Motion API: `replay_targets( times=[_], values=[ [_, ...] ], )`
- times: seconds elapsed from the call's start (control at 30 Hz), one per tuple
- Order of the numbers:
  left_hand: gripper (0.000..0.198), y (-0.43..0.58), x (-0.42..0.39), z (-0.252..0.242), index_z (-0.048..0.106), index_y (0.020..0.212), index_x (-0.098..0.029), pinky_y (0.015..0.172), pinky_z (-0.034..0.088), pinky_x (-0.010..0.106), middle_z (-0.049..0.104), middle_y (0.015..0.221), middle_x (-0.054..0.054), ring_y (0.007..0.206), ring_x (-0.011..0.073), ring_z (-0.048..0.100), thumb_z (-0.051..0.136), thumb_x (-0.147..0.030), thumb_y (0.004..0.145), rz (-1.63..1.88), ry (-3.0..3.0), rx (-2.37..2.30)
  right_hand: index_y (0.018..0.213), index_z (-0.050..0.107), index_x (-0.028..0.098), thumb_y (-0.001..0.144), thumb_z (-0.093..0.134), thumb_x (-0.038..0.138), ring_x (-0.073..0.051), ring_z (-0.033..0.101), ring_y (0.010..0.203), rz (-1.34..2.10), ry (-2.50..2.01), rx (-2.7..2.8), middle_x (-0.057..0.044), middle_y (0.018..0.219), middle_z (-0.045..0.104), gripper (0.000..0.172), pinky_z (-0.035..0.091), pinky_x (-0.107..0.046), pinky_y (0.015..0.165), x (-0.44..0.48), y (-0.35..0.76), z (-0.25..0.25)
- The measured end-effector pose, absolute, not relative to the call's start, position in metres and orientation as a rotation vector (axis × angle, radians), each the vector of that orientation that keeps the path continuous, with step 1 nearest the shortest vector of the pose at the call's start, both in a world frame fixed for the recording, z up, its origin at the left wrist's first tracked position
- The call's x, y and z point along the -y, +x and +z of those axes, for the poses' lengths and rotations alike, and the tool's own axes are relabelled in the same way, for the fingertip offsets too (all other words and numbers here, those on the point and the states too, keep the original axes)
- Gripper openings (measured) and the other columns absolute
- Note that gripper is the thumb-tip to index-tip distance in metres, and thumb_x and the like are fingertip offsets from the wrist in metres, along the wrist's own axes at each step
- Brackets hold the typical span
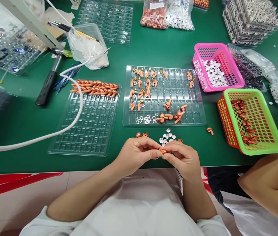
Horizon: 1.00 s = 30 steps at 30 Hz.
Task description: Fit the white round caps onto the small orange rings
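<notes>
My left hand and my right hand meet near the table's front edge. Between their fingertips they pinch a small copper-orange earbud shell, partly covered by the fingers. Just beyond lie loose white round caps and a few copper caps. Behind these sits a transparent tray holding orange earbud shells, some with small parts attached, and a cluster of white rings. One more orange earbud piece lies to the right of the tray on the table.
Left is another transparent tray with rows of copper pieces, crossed by a white cable. A hammer lies farther left. To the right stand a pink basket and a green basket, beside another person's arm.
</notes>
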<state>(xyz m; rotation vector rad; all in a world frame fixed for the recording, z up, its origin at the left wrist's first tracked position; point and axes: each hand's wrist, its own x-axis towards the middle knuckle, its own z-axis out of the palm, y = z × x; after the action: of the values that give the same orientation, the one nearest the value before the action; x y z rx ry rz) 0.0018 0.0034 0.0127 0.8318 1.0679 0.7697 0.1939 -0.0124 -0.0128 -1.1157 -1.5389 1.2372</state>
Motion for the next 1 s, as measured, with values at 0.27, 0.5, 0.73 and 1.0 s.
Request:
replay_targets(
  times=[0.27, 0.5, 0.73, 1.0],
  values=[
    [0.009, -0.002, -0.006, 0.020, 0.078, 0.079, -0.014, 0.064, 0.057, 0.025, 0.072, 0.068, 0.004, 0.063, 0.0141, 0.066, 0.077, -0.021, 0.074, 0.674, 0.855, -1.031, 0.090, 0.072, 0.026, 0.084, 0.072, 0.022, -0.016, 0.065, 0.070, 1.288, -1.047, 1.634, -0.001, 0.077, 0.071, 0.008, 0.053, -0.030, 0.066, 0.007, 0.199, -0.008],
    [0.008, -0.001, -0.005, 0.022, 0.075, 0.075, -0.014, 0.060, 0.056, 0.026, 0.071, 0.066, 0.004, 0.062, 0.0151, 0.066, 0.076, -0.022, 0.073, 0.653, 0.893, -1.069, 0.093, 0.073, 0.026, 0.084, 0.072, 0.022, -0.017, 0.067, 0.071, 1.218, -1.065, 1.705, -0.001, 0.079, 0.073, 0.010, 0.054, -0.031, 0.068, 0.007, 0.199, -0.005],
    [0.009, 0.001, -0.004, 0.020, 0.074, 0.078, -0.014, 0.058, 0.054, 0.024, 0.071, 0.069, 0.004, 0.061, 0.0144, 0.066, 0.070, -0.022, 0.078, 0.624, 1.026, -1.109, 0.095, 0.072, 0.026, 0.084, 0.071, 0.016, -0.016, 0.066, 0.072, 1.114, -1.100, 1.779, -0.002, 0.082, 0.072, 0.015, 0.053, -0.029, 0.066, 0.007, 0.199, -0.001],
    [0.014, -0.003, -0.004, 0.016, 0.075, 0.081, -0.015, 0.064, 0.052, 0.025, 0.072, 0.073, 0.005, 0.068, 0.0150, 0.065, 0.076, -0.028, 0.076, 0.591, 1.012, -1.053, 0.098, 0.070, 0.024, 0.087, 0.066, 0.016, -0.016, 0.066, 0.072, 1.040, -1.067, 1.955, -0.002, 0.084, 0.072, 0.014, 0.054, -0.029, 0.066, 0.005, 0.201, 0.005]
  ],
)
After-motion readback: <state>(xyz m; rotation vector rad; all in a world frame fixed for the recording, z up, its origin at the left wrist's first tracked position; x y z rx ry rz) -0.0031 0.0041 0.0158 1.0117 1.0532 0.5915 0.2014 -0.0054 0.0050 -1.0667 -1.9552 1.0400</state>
